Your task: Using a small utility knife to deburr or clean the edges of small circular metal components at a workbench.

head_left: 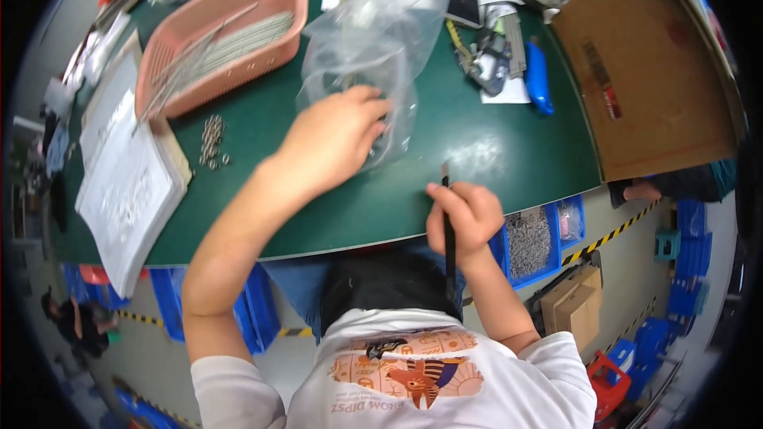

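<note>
Left hand [338, 139]: fingers curled, laid at the mouth of the clear plastic bag [401, 59]; whether they had hold of anything could not be told. Clear plastic bag, landmark for this entry: limp, lying on the green worktop [350, 218]. Right hand [465, 214]: closed around one slim black tool [451, 250], its tip pointing away from the body, nearer the person than the bag and to its right.

Metal rings [211, 141], small, loose pile: left of the bag. Pink basket [242, 69], one, holding thin metal rods [254, 37]: left of the bag, farther out than the rings. White sheets [131, 183], stacked: far left of the bag. Blue-handled tool [538, 79], one: right of the bag.

Cardboard box [660, 40]: far right of the bag; bore a dark printed block and a small red label [611, 102]. White shirt [517, 397], on the person: nearer than the bag; bore a coloured picture with lettering, inverted in this view.
</note>
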{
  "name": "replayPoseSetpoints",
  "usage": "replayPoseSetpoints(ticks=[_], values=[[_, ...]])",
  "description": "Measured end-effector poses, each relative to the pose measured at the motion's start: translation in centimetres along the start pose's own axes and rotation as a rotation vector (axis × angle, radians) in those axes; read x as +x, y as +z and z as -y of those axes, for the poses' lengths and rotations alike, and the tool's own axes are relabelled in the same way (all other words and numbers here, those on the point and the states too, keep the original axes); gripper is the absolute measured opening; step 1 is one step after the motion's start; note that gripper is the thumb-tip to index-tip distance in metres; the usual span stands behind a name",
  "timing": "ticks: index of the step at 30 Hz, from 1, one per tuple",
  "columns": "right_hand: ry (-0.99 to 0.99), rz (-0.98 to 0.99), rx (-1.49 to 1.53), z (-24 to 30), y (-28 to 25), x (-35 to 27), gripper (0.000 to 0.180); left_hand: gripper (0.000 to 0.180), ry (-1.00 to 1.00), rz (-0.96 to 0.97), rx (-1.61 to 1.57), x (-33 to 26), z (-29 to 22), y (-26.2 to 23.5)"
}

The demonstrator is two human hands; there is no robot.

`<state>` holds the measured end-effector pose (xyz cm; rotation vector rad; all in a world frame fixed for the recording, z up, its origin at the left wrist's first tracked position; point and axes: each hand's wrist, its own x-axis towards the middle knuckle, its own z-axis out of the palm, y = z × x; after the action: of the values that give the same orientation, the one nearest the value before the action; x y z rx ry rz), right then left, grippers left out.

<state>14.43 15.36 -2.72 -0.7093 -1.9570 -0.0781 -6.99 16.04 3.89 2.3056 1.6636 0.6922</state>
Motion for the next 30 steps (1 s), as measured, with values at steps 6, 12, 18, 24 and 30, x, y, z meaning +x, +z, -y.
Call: replayPoseSetpoints(ticks=[6,12,18,24,30], values=[[-0.028,0.033,0.032,-0.9,0.0,-0.6,0.03,0.008,-0.199,-0.307,0.063,-2.3,0.0,-3.9],[0.136,0.1,0.282,0.1,-1.5,0.1,0.03,0.008,-0.147,-0.234,0.106,-5.3,-1.0,0.5],[0.241,0.175,0.43,1.8,-3.3,0.5,0.029,0.011,-0.24,-0.218,0.047,-5.5,-0.8,1.6],[0.256,0.239,0.595,3.6,-3.6,0.9,0.03,0.016,-0.526,-0.385,-0.639,-8.6,-5.2,1.7],[0.171,0.276,0.662,5.5,-2.8,2.2,0.03,0.019,-0.679,-0.495,-1.71,-11.6,-9.0,3.6]])
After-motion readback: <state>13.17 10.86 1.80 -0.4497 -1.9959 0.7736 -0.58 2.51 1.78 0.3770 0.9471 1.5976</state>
